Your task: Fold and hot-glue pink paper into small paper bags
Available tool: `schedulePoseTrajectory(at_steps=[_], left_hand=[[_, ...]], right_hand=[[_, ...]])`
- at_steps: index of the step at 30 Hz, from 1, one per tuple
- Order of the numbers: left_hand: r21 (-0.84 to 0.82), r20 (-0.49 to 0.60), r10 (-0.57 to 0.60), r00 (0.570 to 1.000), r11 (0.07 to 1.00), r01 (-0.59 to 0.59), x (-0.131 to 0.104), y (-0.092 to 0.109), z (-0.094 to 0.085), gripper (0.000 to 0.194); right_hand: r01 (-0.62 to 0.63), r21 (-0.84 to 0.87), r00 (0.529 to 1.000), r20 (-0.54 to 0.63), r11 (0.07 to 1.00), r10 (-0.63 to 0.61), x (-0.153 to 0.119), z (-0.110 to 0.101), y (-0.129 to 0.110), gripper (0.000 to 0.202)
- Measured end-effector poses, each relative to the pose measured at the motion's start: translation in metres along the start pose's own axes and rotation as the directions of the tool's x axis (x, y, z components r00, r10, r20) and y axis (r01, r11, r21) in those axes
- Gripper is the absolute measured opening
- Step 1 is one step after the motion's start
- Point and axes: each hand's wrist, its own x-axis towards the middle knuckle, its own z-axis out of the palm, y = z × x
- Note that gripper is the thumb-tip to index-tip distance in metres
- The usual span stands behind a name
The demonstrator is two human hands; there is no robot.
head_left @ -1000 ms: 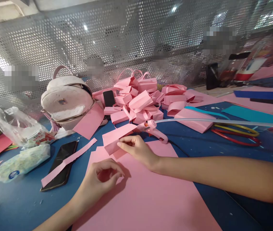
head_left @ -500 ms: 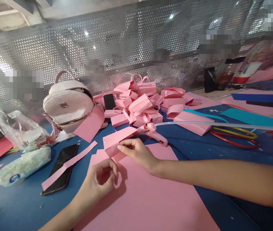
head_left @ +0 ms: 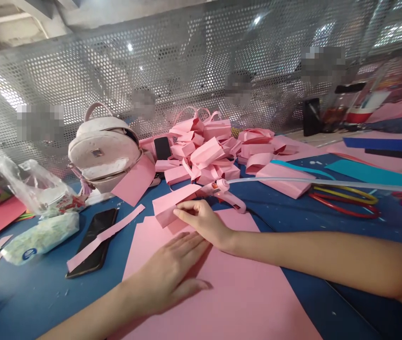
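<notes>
My right hand [head_left: 204, 222] pinches the near side of a folded pink paper box [head_left: 167, 205] between thumb and fingers. My left hand [head_left: 172, 271] lies palm down, fingers stretched out, over a large pink paper sheet [head_left: 236, 293] just below my right hand. Its fingertips reach close under the right palm; nothing shows in it. Behind the paper box rests a pink hot glue gun [head_left: 234, 202] with a long clear glue stick [head_left: 275, 179] out of its back end.
A heap of pink paper boxes [head_left: 206, 153] stands behind. To the left are a phone [head_left: 93, 262] with a pink paper strip [head_left: 111, 231] across it, a tissue pack [head_left: 41, 238], a plastic bag [head_left: 33, 184] and a white backpack [head_left: 104, 151]. Yellow and red cords [head_left: 346, 208] lie right.
My left hand has moved right and turned from curled fingers to a flat palm over the pink sheet. My right hand keeps its pinch on the paper box. The view has shifted slightly.
</notes>
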Motion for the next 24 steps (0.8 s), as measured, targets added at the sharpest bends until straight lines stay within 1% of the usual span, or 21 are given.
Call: schedulePoseTrajectory(at_steps=[2, 3, 4, 5, 7, 8, 9, 10, 11, 12, 13, 14, 15, 16, 17, 18, 20, 21, 22, 23, 24], left_hand=[[0.118, 0.077, 0.023, 0.997, 0.992, -0.032, -0.002, 0.004, 0.001, 0.08], [0.179, 0.085, 0.014, 0.996, 0.983, -0.029, -0.007, 0.007, 0.002, 0.084], [0.246, 0.068, -0.011, 0.998, 0.969, -0.006, -0.016, 0.009, 0.005, 0.085], [0.322, 0.025, -0.04, 0.999, 0.946, 0.03, -0.027, 0.011, 0.009, 0.088], [0.466, -0.079, -0.07, 0.994, 0.879, 0.099, -0.058, 0.013, 0.019, 0.098], [0.535, -0.111, -0.057, 0.992, 0.838, 0.108, -0.076, 0.013, 0.025, 0.099], [0.609, -0.155, -0.047, 0.987, 0.782, 0.133, -0.094, 0.013, 0.029, 0.095], [0.664, -0.176, -0.046, 0.983, 0.732, 0.153, -0.11, 0.013, 0.032, 0.091], [0.692, -0.163, -0.036, 0.986, 0.708, 0.14, -0.125, 0.013, 0.033, 0.089], [0.699, -0.138, -0.015, 0.99, 0.707, 0.108, -0.136, 0.014, 0.032, 0.089], [0.698, -0.142, -0.005, 0.99, 0.709, 0.103, -0.143, 0.016, 0.03, 0.086], [0.689, -0.156, -0.007, 0.988, 0.716, 0.114, -0.144, 0.02, 0.027, 0.084], [0.677, -0.176, -0.031, 0.984, 0.722, 0.144, -0.14, 0.025, 0.025, 0.083], [0.665, -0.187, -0.054, 0.981, 0.728, 0.167, -0.131, 0.031, 0.023, 0.086], [0.659, -0.2, -0.048, 0.979, 0.733, 0.17, -0.117, 0.037, 0.024, 0.09], [0.655, -0.189, -0.012, 0.982, 0.744, 0.135, -0.101, 0.042, 0.027, 0.09], [0.641, -0.154, 0.078, 0.985, 0.766, 0.04, -0.066, 0.049, 0.04, 0.081], [0.629, -0.152, 0.087, 0.985, 0.777, 0.028, -0.052, 0.049, 0.048, 0.08], [0.617, -0.175, 0.071, 0.982, 0.785, 0.054, -0.044, 0.049, 0.057, 0.083], [0.617, -0.208, 0.033, 0.978, 0.78, 0.105, -0.042, 0.048, 0.066, 0.088], [0.617, -0.257, -0.038, 0.966, 0.763, 0.194, -0.048, 0.047, 0.074, 0.091]], right_hand=[[0.002, 0.004, 1.0, -0.004, 1.0, -0.002, 0.001, 0.0, 0.001, 0.025], [0.0, 0.008, 1.0, -0.003, 1.0, 0.0, 0.001, -0.001, 0.002, 0.027], [-0.004, 0.011, 1.0, 0.002, 1.0, 0.004, 0.001, -0.001, 0.003, 0.029], [-0.011, 0.014, 1.0, 0.008, 1.0, 0.011, 0.001, -0.001, 0.004, 0.03], [-0.027, 0.017, 0.999, 0.018, 0.999, 0.026, 0.0, -0.001, 0.005, 0.03], [-0.035, 0.016, 0.999, 0.021, 0.999, 0.035, 0.0, -0.001, 0.005, 0.03], [-0.042, 0.014, 0.999, 0.021, 0.999, 0.042, 0.0, 0.0, 0.006, 0.029], [-0.047, 0.012, 0.999, 0.02, 0.999, 0.047, -0.001, 0.0, 0.006, 0.029], [-0.051, 0.008, 0.999, 0.019, 0.999, 0.051, -0.001, 0.0, 0.006, 0.029], [-0.053, 0.005, 0.998, 0.018, 0.999, 0.053, -0.001, 0.001, 0.006, 0.029], [-0.054, 0.001, 0.998, 0.017, 0.999, 0.054, -0.002, 0.001, 0.006, 0.028], [-0.055, -0.001, 0.998, 0.018, 0.999, 0.055, -0.002, 0.002, 0.006, 0.029], [-0.054, -0.003, 0.998, 0.02, 0.999, 0.054, -0.003, 0.003, 0.006, 0.029], [-0.052, -0.004, 0.998, 0.023, 0.999, 0.053, -0.003, 0.003, 0.006, 0.029], [-0.05, -0.005, 0.998, 0.026, 0.999, 0.05, -0.003, 0.004, 0.006, 0.029], [-0.046, -0.006, 0.999, 0.029, 0.999, 0.046, -0.004, 0.004, 0.005, 0.029], [-0.038, -0.008, 0.999, 0.029, 0.999, 0.038, -0.005, 0.005, 0.005, 0.03], [-0.034, -0.009, 0.999, 0.027, 0.999, 0.034, -0.005, 0.005, 0.005, 0.031], [-0.031, -0.01, 0.999, 0.026, 0.999, 0.032, -0.005, 0.005, 0.005, 0.031], [-0.031, -0.012, 0.999, 0.026, 0.999, 0.031, -0.005, 0.004, 0.005, 0.031], [-0.033, -0.015, 0.999, 0.025, 0.999, 0.034, -0.005, 0.004, 0.005, 0.031]])
